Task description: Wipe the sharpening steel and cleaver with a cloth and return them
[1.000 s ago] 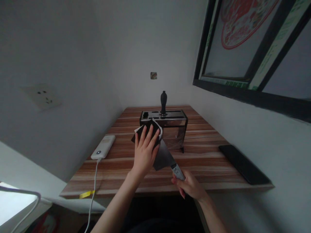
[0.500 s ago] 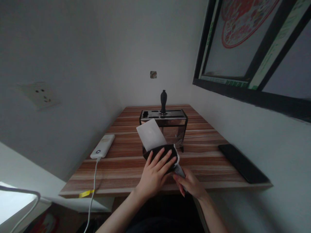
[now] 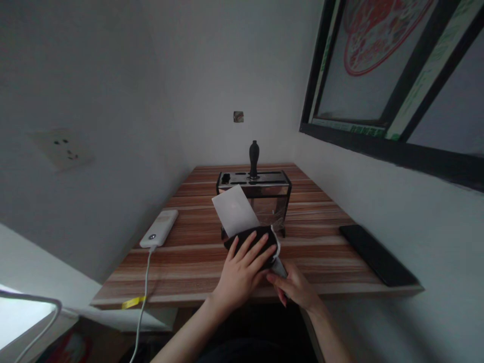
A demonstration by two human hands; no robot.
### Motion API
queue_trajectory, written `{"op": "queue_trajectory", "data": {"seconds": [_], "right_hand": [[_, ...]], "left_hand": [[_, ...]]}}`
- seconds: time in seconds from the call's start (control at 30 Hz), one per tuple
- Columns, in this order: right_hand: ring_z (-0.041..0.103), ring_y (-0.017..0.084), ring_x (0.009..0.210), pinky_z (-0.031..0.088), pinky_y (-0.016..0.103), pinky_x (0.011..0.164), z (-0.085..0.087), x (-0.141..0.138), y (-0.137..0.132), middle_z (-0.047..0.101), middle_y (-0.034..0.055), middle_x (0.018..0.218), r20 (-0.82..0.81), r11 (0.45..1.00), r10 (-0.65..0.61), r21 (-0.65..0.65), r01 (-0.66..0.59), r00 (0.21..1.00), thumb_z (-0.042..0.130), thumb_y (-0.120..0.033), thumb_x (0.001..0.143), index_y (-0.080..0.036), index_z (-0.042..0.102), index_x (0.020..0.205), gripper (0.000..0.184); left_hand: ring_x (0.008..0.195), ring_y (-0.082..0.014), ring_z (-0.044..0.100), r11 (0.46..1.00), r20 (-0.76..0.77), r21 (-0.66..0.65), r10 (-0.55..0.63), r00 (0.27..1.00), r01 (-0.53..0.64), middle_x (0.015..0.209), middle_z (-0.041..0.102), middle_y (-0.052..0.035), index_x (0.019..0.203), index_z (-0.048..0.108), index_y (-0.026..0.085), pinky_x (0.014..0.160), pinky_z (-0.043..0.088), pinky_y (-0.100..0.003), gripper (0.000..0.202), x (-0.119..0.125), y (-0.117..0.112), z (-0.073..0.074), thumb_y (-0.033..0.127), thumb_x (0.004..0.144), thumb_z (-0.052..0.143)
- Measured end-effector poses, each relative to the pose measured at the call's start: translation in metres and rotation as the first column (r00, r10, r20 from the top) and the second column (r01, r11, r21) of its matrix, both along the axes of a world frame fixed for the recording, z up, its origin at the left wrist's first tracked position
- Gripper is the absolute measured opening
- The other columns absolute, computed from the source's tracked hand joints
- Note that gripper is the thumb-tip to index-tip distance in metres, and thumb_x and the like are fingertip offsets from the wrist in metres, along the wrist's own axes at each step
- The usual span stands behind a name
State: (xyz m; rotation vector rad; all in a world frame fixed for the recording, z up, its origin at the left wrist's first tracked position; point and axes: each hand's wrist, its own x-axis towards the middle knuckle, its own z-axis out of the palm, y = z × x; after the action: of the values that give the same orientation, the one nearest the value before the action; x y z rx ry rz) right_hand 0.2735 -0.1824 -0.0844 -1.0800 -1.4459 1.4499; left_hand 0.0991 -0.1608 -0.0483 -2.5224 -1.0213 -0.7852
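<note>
Seen from above, a person's left hand [image 3: 240, 269], fingers nearly straight and slightly parted, holds a black cloth [image 3: 260, 232] over the lower blade of a broad knife [image 3: 235, 209]; how firmly it presses cannot be told. The right hand [image 3: 297, 285], just beside it, is curled around the knife's handle. The bare blade slants up and left beyond the left hand, in front of a knife block [image 3: 268, 206] (a black handle [image 3: 254, 156] stands upright from its top). If the cloth bunched or slid, the left fingers could meet an edge; a loosened right grip could let the knife twist; a far forward swing could knock the block.
</note>
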Motion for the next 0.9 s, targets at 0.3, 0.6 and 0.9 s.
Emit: {"op": "queue_trajectory", "data": {"seconds": [0.3,0.6,0.9], "right_hand": [[0.04,0.006,0.028,0.031,0.015,0.029,0.001,0.0,-0.001,0.045,-0.0091,0.038,-0.019,1.0,0.016,-0.014,-0.017,1.0,0.062,-0.057,0.072,-0.017,0.048,0.078,0.042],[0.039,0.005,0.027,0.03,0.014,0.029,0.001,0.0,0.0,0.042,-0.0107,0.04,-0.004,1.0,0.014,-0.005,-0.014,1.0,0.064,-0.056,0.07,-0.018,0.045,0.074,0.043],[0.039,0.005,0.028,0.031,0.015,0.028,-0.002,0.0,0.0,0.041,-0.011,0.042,0.002,0.999,0.013,-0.03,-0.013,1.0,0.065,-0.056,0.069,-0.019,0.045,0.074,0.043]], "left_hand": [[0.139,-0.0254,0.017,0.989,0.103,-0.062,0.14,0.985,-0.134,0.148,0.03,-0.0021,0.14,0.03,0.031,0.111,0.01,-0.048,0.052,-0.007,0.019,0.024,0.028,0.09,0.045],[0.14,-0.0241,0.011,0.98,0.21,-0.014,0.196,0.958,-0.197,0.15,0.025,-0.0049,0.14,0.031,0.026,0.111,0.009,-0.051,0.049,-0.018,0.05,0.055,0.023,0.092,0.039],[0.14,-0.0229,0.013,0.98,0.301,0.012,0.186,0.935,-0.199,0.15,0.025,-0.0067,0.14,0.031,0.023,0.111,0.01,-0.051,0.049,-0.025,0.071,0.076,0.023,0.092,0.039]]}}
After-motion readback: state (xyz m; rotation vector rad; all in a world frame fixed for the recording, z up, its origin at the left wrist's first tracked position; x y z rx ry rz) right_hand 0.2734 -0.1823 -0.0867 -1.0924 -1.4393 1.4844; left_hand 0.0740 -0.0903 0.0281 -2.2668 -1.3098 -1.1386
